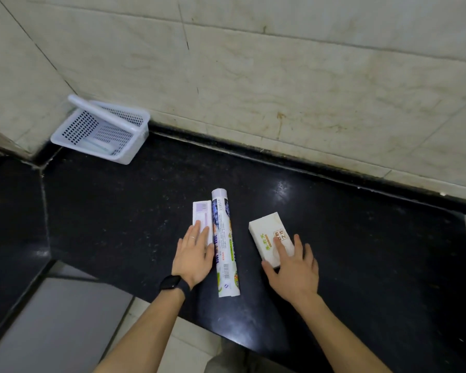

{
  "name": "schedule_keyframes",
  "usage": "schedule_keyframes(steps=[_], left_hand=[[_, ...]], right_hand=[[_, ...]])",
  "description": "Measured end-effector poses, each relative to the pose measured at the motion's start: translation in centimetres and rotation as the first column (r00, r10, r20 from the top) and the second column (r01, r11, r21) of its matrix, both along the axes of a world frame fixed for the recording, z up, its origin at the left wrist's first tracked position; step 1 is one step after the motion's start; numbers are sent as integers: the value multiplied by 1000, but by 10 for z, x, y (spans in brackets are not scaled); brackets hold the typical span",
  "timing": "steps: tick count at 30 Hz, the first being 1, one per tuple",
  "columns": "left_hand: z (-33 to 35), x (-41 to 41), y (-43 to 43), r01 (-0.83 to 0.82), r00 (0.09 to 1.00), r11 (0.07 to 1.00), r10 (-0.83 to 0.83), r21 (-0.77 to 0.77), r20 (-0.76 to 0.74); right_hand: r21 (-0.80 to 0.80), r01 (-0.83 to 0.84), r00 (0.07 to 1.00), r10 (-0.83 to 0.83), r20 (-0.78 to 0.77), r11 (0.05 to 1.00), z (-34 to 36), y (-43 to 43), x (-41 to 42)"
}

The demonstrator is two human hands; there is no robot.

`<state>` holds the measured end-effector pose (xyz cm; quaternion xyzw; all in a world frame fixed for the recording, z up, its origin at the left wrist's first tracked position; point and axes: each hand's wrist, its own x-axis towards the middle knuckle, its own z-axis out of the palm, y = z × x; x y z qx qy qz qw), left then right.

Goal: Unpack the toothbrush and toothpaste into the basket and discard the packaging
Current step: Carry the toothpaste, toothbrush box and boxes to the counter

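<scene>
Toothbrush carton, narrow white-and-lilac cardboard (201,214), lies flat mid-desk; far end visible, near end under left hand (193,258). At far left, white perforated plastic basket (65,135) sits in the wall corner on the black polished stone desk (119,224), well apart from the cartons; something pale lies inside, cannot tell what. Left hand: fingers straight and together, palm down on the carton, pressing rather than gripping. Touching the carton's right edge, long white printed toothpaste box (226,254), parallel to it, untouched on top. Further right, squat cream cardboard box with green lettering (268,234), near end under right hand (293,267); fingers spread, resting on top, no pinch.

Judgement: cartons light, stiff along the length, crushable at the faces, likely to slide on the glossy stone. Best hold: pinch the long side walls mid-length, open at an end flap
</scene>
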<state>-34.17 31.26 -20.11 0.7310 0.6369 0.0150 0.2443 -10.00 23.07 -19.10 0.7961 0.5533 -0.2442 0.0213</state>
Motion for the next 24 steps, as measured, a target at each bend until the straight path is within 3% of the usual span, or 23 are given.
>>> schedule_keyframes(steps=[9,14,19,24], left_hand=[[23,-33,0,-133,987,991,129,32,93],[18,-55,15,-137,984,991,137,-8,113],[12,-79,36,-122,981,986,137,-112,135],[6,-74,63,-72,980,966,114,-247,161]], right_hand=[[242,-9,991,41,-129,970,45,6,-28],[262,-16,967,81,-241,965,46,24,-70],[169,47,967,-2,-257,984,35,55,-115],[-113,146,962,-168,-215,983,13,75,-147]])
